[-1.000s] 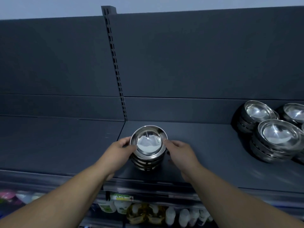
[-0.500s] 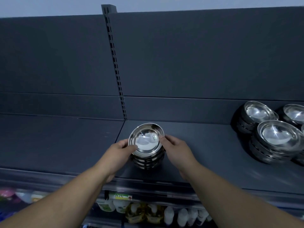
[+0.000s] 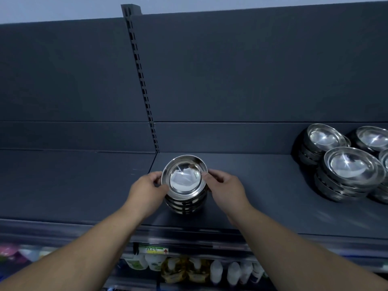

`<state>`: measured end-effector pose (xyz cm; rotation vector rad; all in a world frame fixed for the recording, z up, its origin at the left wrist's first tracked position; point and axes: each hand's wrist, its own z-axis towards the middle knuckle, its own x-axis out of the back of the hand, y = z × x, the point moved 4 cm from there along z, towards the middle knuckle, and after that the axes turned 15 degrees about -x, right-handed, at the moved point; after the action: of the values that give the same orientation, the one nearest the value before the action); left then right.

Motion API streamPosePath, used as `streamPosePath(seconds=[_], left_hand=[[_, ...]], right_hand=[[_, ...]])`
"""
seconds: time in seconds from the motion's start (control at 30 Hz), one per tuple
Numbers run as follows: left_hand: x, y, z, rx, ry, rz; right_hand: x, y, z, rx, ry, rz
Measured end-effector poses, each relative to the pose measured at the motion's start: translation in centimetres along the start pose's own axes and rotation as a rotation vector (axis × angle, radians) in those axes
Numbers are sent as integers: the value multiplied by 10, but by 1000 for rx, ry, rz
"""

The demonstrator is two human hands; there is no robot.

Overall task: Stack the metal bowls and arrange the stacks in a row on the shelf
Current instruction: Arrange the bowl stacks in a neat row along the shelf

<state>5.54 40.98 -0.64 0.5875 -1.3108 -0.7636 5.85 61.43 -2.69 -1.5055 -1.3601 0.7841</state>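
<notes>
Both left hand (image 3: 147,193) and right hand (image 3: 227,191) fingers clamped on bowl stack (image 3: 184,182), dark grey shelf (image 3: 262,185), slotted upright (image 3: 140,76)

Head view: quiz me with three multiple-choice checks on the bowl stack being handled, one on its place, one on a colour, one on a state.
1. Where is the stack of metal bowls?
A) just right of the slotted upright, near the shelf's front edge
B) against the back panel at far right
C) on the lower shelf among bottles

2. What colour is the shelf?
A) white
B) dark grey
C) red

3. How does the stack's top bowl lie?
A) upside down
B) on its edge
C) open side up

Answers:
1 A, it sits beside the seam below the upright.
2 B, its board is dark grey throughout.
3 C, its shiny inside faces the camera.
</notes>
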Motion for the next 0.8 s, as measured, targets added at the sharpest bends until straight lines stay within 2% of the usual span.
streamPosePath(seconds=[0.23,0.8], left_hand=[[6,5,10,20,4,72],[11,3,17,146,58,-59]], right_hand=[[-1,1,5,-45,6,7],[1,3,0,-1,-23,-14]])
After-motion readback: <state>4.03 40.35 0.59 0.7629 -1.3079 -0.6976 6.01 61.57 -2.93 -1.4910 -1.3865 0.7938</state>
